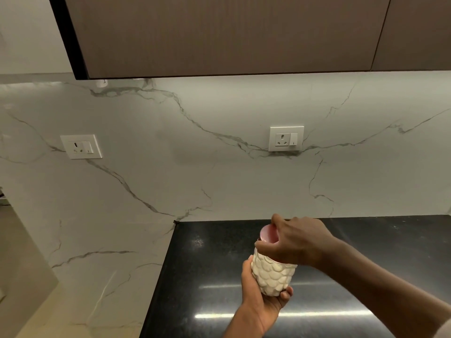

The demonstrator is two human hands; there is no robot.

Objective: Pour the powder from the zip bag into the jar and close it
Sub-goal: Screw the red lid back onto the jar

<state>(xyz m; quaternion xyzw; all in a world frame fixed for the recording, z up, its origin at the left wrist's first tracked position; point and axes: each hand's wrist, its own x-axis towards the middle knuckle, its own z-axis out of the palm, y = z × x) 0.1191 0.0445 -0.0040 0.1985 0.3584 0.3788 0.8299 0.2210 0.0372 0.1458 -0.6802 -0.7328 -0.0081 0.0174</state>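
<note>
the left hand point(258, 292) grips a cream jar point(272, 274) with a scale-like pattern from below and from the left, fingers curled around its base, the fingertips showing at the right of its bottom edge. the jar is held tilted above the near part of a black counter point(341, 301), its top leaning toward the far left. the right hand point(296, 241) comes in from the right and sits over the jar's top, thumb and fingers pinching a pink lid point(267, 234) at its rim. whether the lid is seated or loose cannot be told. no zip bag shows. behind the counter stands a white marble wall point(195, 167) with two sockets, one at left point(81, 146) and one at right point(286, 138), under a brown cabinet point(231, 35).
</note>
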